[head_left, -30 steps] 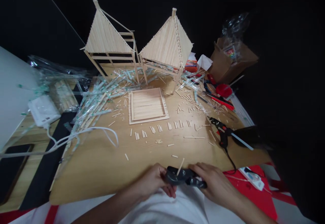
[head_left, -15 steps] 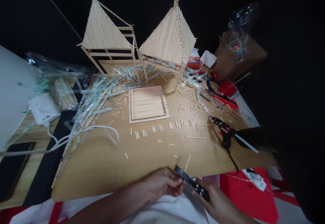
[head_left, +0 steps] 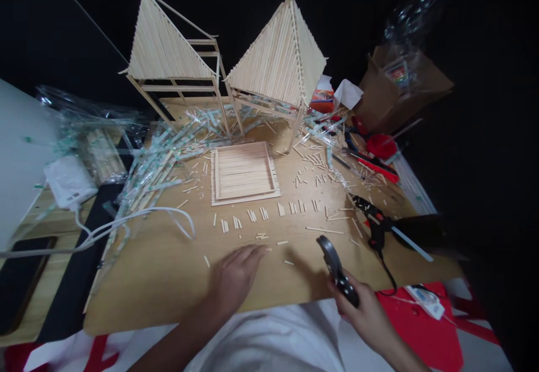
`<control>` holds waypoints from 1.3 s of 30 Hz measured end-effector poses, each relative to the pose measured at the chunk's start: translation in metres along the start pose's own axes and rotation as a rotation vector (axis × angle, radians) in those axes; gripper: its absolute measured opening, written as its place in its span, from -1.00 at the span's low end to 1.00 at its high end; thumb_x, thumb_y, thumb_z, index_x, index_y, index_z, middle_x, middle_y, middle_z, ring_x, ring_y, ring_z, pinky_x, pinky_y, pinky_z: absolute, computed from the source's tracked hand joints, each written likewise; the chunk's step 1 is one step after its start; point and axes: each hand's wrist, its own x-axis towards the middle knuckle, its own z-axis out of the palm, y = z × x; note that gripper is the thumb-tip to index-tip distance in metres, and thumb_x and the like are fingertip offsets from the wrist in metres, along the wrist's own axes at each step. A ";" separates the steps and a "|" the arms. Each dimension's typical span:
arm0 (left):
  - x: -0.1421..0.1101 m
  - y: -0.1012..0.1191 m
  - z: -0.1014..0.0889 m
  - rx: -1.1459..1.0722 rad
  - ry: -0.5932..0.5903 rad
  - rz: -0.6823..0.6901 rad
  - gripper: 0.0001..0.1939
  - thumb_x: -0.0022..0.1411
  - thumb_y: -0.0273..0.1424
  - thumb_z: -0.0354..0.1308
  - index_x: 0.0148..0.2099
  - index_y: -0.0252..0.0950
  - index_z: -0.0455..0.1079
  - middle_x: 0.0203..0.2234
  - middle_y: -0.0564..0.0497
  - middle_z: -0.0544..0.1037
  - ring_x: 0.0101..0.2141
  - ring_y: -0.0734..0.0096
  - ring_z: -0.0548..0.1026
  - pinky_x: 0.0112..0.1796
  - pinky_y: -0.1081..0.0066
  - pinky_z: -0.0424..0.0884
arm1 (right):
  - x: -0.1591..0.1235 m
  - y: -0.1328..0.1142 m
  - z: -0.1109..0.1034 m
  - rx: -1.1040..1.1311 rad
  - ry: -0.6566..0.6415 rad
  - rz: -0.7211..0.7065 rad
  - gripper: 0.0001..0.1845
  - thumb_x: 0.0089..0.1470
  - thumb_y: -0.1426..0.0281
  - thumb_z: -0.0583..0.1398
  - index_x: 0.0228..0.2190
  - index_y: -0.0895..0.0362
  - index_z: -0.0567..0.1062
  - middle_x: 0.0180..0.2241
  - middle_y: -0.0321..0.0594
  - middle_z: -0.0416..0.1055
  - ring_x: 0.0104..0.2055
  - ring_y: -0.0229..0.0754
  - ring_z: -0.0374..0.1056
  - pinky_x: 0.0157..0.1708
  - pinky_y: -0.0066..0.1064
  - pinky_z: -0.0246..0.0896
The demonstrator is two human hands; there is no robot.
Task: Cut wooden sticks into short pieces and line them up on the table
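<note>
My left hand reaches over the wooden board, its fingers pressed together and pointing right. A small pale stick piece shows at its fingertips, partly hidden. In my right hand is a black hand cutter, raised above the board's front edge with its head pointing up and left. Short cut sticks lie just beyond my left fingers, and another short stick lies between the hands. Behind them runs a row of small stick bundles, in front of a square stick tray.
Two stick-built roofed models, left and right, stand at the back. A glue gun lies at right with its cord trailing. Plastic wrappers and white cables cover the left side. A cardboard box stands back right.
My left hand has moved away from the cutter, forward and left onto the board. My right hand has shifted slightly right with the cutter, now more upright. The long stick near the cutter is out of sight.
</note>
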 end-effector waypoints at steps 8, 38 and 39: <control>-0.001 -0.014 0.004 0.611 0.169 0.281 -0.69 0.28 -0.56 -0.07 -0.02 -0.24 0.39 -0.26 -0.02 0.57 -0.26 0.38 0.51 -0.23 0.45 0.36 | 0.010 -0.011 0.006 -0.056 0.018 -0.043 -0.70 0.14 0.16 0.00 -0.36 0.13 0.34 -0.62 -0.38 0.20 -0.59 -0.27 0.19 -0.55 -0.50 0.09; -0.003 -0.030 -0.003 0.397 0.159 0.265 -0.77 0.31 -0.39 -0.01 -0.05 -0.21 0.40 -0.21 -0.01 0.57 -0.23 0.37 0.52 -0.21 0.41 0.43 | 0.070 -0.032 -0.044 -0.398 0.595 -0.041 -0.77 0.06 0.32 0.06 -0.25 0.11 0.42 -0.42 -0.19 0.49 -0.46 -0.14 0.41 -0.50 -0.43 0.15; -0.003 -0.030 -0.005 0.381 0.170 0.250 -0.78 0.30 -0.40 0.00 -0.07 -0.20 0.41 -0.21 0.00 0.57 -0.24 0.37 0.53 -0.22 0.42 0.43 | 0.076 -0.034 -0.045 -0.499 0.606 -0.028 -0.76 0.06 0.32 0.06 -0.24 0.11 0.43 -0.46 -0.18 0.48 -0.49 -0.14 0.40 -0.53 -0.43 0.11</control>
